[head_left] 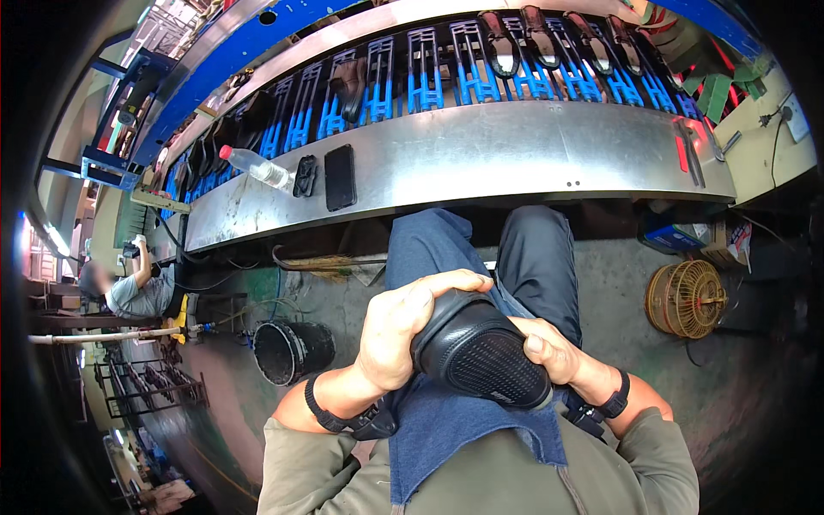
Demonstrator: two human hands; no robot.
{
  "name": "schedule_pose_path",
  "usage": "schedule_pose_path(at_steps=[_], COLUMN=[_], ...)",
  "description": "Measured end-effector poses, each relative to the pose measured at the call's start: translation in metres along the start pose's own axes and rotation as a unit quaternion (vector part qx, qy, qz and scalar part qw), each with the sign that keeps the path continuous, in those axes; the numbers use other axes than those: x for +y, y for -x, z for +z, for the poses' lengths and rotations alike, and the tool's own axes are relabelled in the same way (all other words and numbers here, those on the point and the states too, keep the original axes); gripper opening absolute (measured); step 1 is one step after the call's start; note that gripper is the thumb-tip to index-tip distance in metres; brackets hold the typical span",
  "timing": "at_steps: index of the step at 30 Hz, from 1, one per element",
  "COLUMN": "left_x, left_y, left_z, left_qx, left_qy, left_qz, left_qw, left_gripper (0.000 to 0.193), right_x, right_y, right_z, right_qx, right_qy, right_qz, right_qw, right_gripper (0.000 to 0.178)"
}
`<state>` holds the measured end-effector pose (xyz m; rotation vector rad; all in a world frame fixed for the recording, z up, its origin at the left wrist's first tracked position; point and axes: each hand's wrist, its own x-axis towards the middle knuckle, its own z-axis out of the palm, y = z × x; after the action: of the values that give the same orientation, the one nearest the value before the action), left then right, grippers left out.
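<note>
A black leather shoe is held over my lap, its perforated toe part turned toward my body. My left hand wraps round its left and upper side, fingers curled over the far edge. On the shoe's right side, my right hand grips with the thumb showing and the other fingers largely hidden behind it. Under the shoe, a blue denim cloth covers my lap and part of one leg. Both wrists wear dark bands.
Ahead runs a metal ledge with a phone, a small black object, a clear bottle and pliers. Behind it are blue racks bearing several shoes. A bucket, fan and another person are nearby.
</note>
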<state>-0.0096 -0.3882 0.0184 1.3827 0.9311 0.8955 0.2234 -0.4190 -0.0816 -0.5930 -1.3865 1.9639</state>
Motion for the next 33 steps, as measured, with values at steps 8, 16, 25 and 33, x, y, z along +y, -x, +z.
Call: schedule_pose_path(at_steps=[8, 16, 25, 33], left_x=[0.006, 0.025, 0.003, -0.014], left_y=[0.005, 0.025, 0.028, 0.025], left_z=[0.004, 0.01, 0.021, 0.038], left_qx=[-0.029, -0.021, 0.009, 0.076], left_qy=[-0.019, -0.038, -0.226, -0.274], left_qz=[0.0, 0.003, 0.149, 0.161], left_qw=[0.999, 0.999, 0.963, 0.945], left_gripper=[0.073, 0.05, 0.067, 0.089], right_x=[0.007, 0.01, 0.025, 0.022], right_y=[0.006, 0.012, 0.014, 0.019], right_z=[-0.004, -0.002, 0.001, -0.002], right_qx=[-0.005, 0.002, 0.048, 0.083], right_qy=[0.014, 0.023, -0.004, -0.065], right_qz=[0.016, -0.004, -0.018, -0.002], right_qw=[1.0, 1.0, 0.999, 0.994], right_gripper=[0.072, 0.074, 0.074, 0.075])
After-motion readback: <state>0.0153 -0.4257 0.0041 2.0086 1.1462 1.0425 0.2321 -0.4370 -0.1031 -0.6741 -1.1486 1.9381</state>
